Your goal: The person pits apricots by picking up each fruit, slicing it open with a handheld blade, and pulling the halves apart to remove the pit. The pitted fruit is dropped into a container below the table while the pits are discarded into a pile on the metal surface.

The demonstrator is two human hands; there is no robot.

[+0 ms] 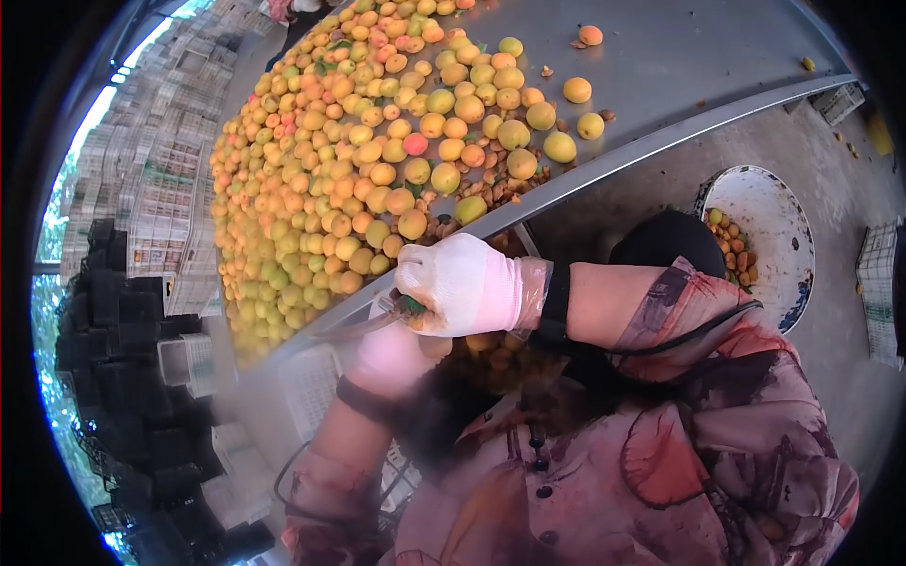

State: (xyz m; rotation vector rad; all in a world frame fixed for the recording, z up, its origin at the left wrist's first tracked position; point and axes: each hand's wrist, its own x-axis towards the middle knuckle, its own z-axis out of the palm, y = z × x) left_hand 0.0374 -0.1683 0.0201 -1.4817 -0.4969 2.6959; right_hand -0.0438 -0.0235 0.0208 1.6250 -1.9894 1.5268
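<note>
My right hand (462, 283), in a white glove, is closed around the dark green handle of a knife (354, 330). The blade points left, across the top of my left hand (392, 354). That hand is gloved too, with its fingers curled close under the right one; glare and the knife partly hide what it grips. Just beyond both hands, many yellow and orange apricots (412, 224) lie heaped on a metal table (661, 85). More apricots (505, 363) show below my right wrist, partly covered by my arms.
A raised metal rim (642, 156) edges the table on my side. Apricot pits (491, 160) lie near it. On the floor to the right stands a white basin (769, 208) with apricot pieces. Stacked white crates (170, 208) and black crates (132, 349) rise on the left.
</note>
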